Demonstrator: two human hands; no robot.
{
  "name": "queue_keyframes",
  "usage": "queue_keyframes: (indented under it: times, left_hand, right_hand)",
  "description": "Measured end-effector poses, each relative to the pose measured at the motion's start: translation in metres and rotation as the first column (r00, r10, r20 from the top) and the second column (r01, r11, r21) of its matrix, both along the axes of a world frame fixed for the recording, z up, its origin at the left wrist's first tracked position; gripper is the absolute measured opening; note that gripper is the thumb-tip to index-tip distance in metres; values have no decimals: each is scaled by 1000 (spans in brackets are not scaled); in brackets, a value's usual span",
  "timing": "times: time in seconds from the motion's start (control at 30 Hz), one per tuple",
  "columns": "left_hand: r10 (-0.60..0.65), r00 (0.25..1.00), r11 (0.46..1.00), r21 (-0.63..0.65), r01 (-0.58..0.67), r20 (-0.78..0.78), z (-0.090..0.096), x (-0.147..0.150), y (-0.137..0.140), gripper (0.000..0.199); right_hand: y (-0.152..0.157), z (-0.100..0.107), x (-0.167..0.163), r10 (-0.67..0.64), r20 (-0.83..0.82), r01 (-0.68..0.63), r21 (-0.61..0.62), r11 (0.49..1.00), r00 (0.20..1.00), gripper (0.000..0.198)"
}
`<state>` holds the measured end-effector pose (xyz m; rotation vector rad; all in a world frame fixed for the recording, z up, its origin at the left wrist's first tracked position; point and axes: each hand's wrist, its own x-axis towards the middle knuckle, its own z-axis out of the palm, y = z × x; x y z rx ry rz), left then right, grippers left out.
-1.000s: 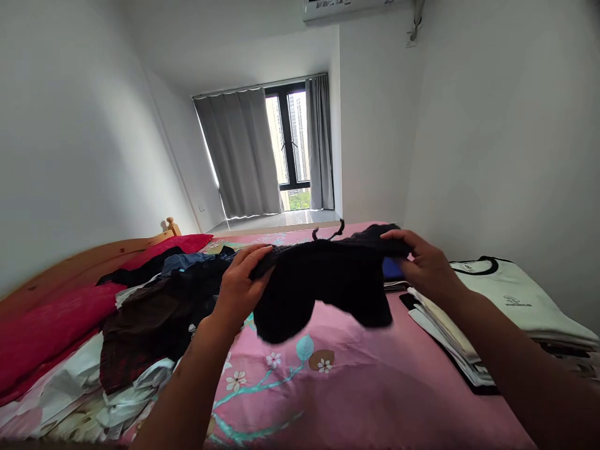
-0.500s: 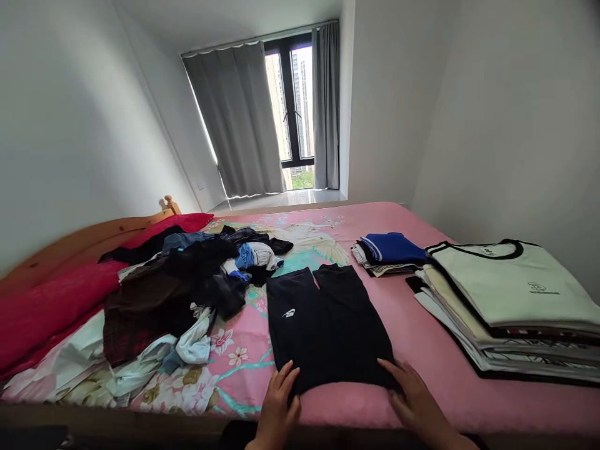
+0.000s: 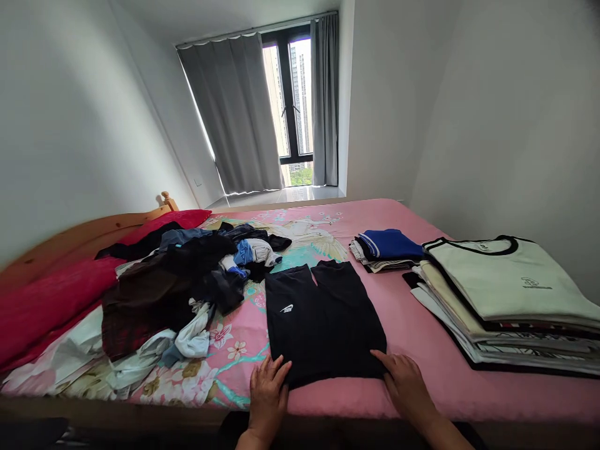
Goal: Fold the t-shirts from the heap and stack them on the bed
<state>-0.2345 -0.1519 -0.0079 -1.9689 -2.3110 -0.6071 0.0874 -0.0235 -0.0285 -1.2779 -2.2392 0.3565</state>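
Black shorts (image 3: pixel 325 325) with a white Nike logo lie flat on the bed in front of me, the gap between the legs pointing away. My left hand (image 3: pixel 269 390) is at their near left corner, fingers stretched out and touching the cloth's edge. At the near right corner is my right hand (image 3: pixel 405 384), its index finger extended onto the fabric and its thumb apart below. Neither hand lifts the shorts.
A loose heap of clothes (image 3: pixel 173 281) covers the bed's left side beside red pillows (image 3: pixel 56 306). To the right stands a tall stack of folded shirts (image 3: pixel 510 287). Behind it sits a smaller folded pile with a blue garment (image 3: pixel 391 244) on top. The pink bed sheet (image 3: pixel 342 397) ends near me.
My left hand has shifted slightly left and up along the shorts' corner. My right hand has moved a little inward, and the shorts' right edge has come left with it.
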Motion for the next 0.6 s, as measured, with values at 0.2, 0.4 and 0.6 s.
queue_keyframes:
  times: [0.2,0.4,0.6]
  left_hand:
    - [-219,976,976,-12,219,-15,10,-17,-16,60]
    - [-319,948,948,-20,319,2,2,-24,-10,72]
    - [-172,962,985,62,162,213,8,-21,9,47]
  right_hand:
    - [0,-10,23,114,26,-117,173,978,993,55]
    - [9,-12,14,223,147,-237,85,968,964,70]
    - [25,13,2,130,-27,-130,-10,991,991,48]
